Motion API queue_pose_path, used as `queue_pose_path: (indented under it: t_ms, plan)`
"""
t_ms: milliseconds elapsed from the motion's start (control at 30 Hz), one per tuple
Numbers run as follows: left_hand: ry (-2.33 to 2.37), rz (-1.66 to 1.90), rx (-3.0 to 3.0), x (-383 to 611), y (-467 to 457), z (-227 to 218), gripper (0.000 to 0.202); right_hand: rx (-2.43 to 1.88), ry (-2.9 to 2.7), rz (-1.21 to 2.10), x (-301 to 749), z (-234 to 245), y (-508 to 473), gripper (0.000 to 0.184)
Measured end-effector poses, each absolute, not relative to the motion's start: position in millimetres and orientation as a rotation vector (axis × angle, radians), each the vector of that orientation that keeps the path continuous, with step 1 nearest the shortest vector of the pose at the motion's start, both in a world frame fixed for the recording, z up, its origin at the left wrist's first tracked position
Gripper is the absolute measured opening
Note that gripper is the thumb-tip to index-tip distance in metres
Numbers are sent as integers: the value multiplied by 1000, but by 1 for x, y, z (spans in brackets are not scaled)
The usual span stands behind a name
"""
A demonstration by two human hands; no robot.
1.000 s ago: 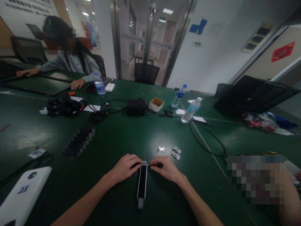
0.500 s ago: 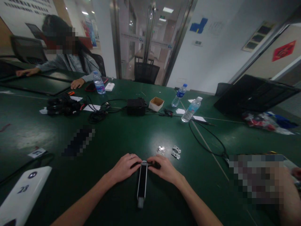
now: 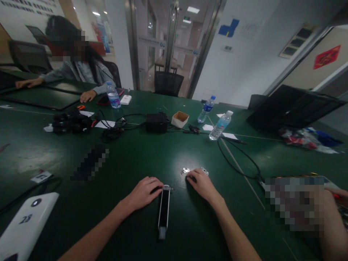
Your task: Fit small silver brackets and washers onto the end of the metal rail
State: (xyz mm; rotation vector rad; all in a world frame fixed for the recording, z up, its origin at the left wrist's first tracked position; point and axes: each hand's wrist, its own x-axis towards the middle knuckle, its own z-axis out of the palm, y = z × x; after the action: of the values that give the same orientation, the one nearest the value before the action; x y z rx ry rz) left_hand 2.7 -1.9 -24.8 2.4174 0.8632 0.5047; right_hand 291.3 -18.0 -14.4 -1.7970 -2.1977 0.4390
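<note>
My left hand (image 3: 146,190) is pinching, thumb and forefinger together, at the far end of a slim bar (image 3: 164,208), which is lying on the green surface (image 3: 133,156) right in front of me, its near end pointing back toward my body. The bar is showing a dark face between pale edges, a grey piece is covering its near end, and a thin metal bit is sticking out to the right at its far end. Farther away, a black box (image 3: 157,122) is sitting among cables, and just right of it an open carton (image 3: 179,119) is standing. Next come some small metal pieces (image 3: 186,170), which are lying scattered just beyond my right hand (image 3: 201,183). That hand is curling its fingers downward near them, and I cannot tell whether it is holding anything. Past its knuckles, metal brackets (image 3: 205,171) are showing only partly. Behind them a blue-capped bottle (image 3: 206,109) is standing, with a white-capped bottle (image 3: 220,125) to its right. At the far right, another person's hand (image 3: 333,217) is reaching into view beside a blurred-out patch.
</note>
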Motion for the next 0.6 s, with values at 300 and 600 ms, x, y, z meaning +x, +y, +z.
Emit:
queue_pose_path:
  t_ms: [300, 600]
  plan:
    - [876, 490, 2418, 3, -2, -27, 19, -1657, -2133, 655, 278, -6, -24, 11]
    - [856, 526, 2449, 3, -1, -29, 19, -1440, -2097, 960, 247, -3, -34, 6]
